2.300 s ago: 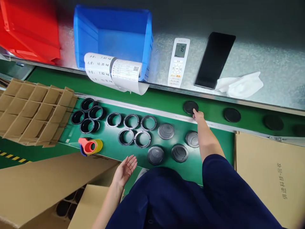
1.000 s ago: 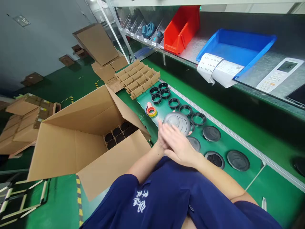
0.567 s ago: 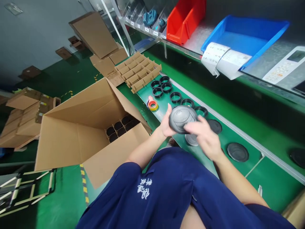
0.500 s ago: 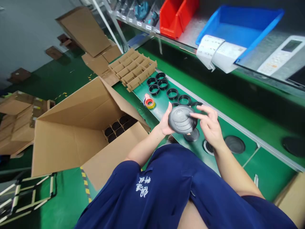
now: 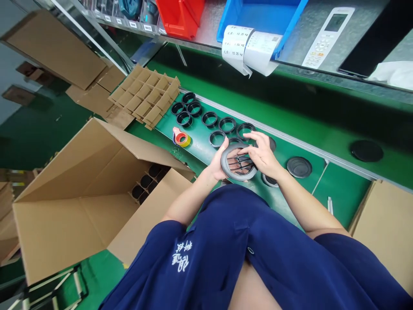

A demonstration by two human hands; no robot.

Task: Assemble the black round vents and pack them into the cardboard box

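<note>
In the head view, a round black air vent [image 5: 240, 176] faces up in front of my torso, its slats turned so that light gaps show between them. My left hand [image 5: 218, 166] is closed on the vent's left rim. My right hand [image 5: 265, 157] lies over its upper right side, fingers stretched and apart, a fingertip touching the slats. Just beyond, on the green table, stand several black rings [image 5: 227, 125]. Right of my right hand lies a black disc [image 5: 299, 166]. Beneath my right wrist, another round part [image 5: 269, 181] is partly hidden.
An open carton [image 5: 58, 228] on the left holds several black round parts in dividers. Cardboard dividers [image 5: 146, 95] and a tape roll [image 5: 182, 139] lie on the table's left. Overhead, a shelf carries a red bin [image 5: 180, 19], a blue bin [image 5: 261, 17] and a remote control [image 5: 328, 38].
The vent's slats have gone from closed flat to opened, with gaps showing. My right hand has come in closer over the vent. The camera view has shifted to the right.
</note>
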